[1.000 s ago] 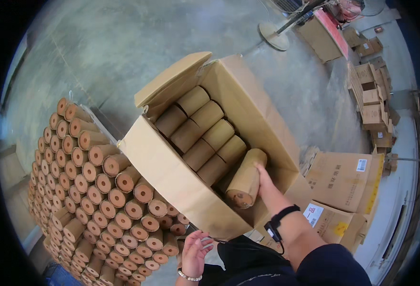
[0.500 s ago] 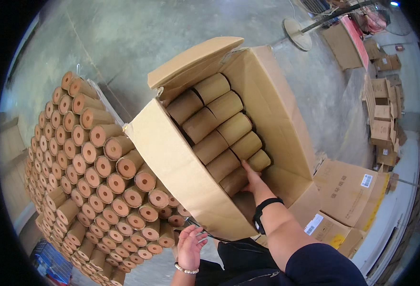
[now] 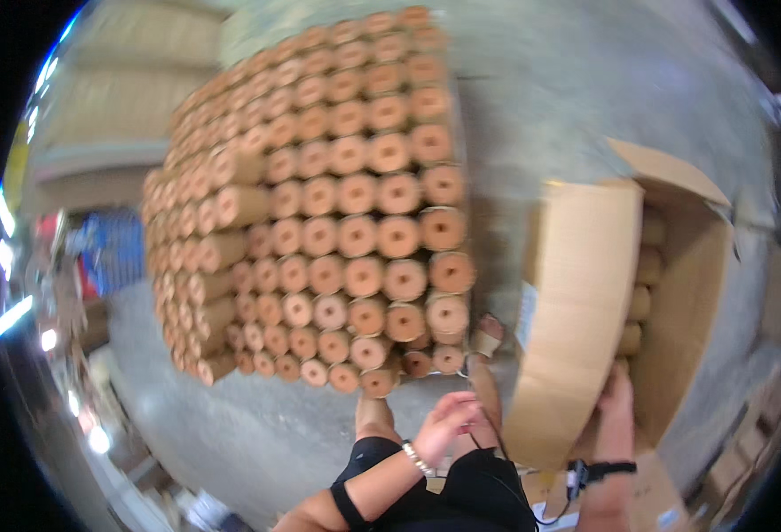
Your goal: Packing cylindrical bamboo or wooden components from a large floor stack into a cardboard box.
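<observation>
My right hand [image 3: 616, 392] reaches down into an open cardboard box [image 3: 581, 293] at the right, close to the nearest of a row of brown cylindrical rolls [image 3: 639, 301] lying inside. The box's wall partly covers that hand, so its grip does not show. To the left, my left hand [image 3: 448, 422] hovers over my knees with loosely bent fingers, holding nothing. A large stack of similar brown rolls [image 3: 357, 235], with pinkish ends and a small hole in each centre, stands in front of that hand.
A dark cable [image 3: 519, 496] hangs between my arms. More cardboard boxes [image 3: 656, 496] lie below the open one. Beyond the stack at the left is a blue crate [image 3: 113, 251]. Grey concrete floor [image 3: 532, 89] runs behind the stack and box.
The view has swung left, so the stack now sits in the middle and the box at the right. My right hand stays inside the box; my left hand remains apart from the rolls.
</observation>
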Demonstrator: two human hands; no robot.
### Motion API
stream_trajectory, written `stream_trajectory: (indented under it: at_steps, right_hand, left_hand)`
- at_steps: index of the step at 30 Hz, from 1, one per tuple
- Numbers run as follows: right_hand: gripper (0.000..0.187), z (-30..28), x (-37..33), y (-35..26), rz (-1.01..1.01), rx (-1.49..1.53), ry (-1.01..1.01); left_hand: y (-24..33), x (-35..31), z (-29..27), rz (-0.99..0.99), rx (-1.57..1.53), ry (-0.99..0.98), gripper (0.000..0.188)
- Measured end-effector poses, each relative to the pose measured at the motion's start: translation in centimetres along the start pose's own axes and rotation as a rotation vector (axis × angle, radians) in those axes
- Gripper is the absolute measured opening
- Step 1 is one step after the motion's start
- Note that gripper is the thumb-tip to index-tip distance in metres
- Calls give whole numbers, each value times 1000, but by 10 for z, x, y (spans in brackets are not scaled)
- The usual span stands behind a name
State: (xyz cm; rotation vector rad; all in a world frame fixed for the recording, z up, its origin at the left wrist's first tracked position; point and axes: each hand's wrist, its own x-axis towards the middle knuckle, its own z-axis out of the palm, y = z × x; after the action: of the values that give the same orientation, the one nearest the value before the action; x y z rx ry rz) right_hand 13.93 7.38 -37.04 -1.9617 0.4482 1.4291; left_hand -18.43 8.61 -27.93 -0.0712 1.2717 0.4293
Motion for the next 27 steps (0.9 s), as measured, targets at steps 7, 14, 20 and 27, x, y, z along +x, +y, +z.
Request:
stream_trajectory:
  at_steps: [7,14,20,27]
  right_hand:
    - [30,95,-220,-117,-1163,-74,-83]
    - [25,229,-325,8,-1674,-990,-394]
    - [40,407,-351,210,-1392,-1537,-1189]
    - [35,573,-283,390,-1959,-1752,-1333]
  left_hand:
    - [13,-10,-70,115,-297,-18,27]
    - [23,-53,-202,263,-628,150,23]
    - [-5,-93,-335,434,-870,314,22]
    - [-14,-110,-437,483,-974,482,25]
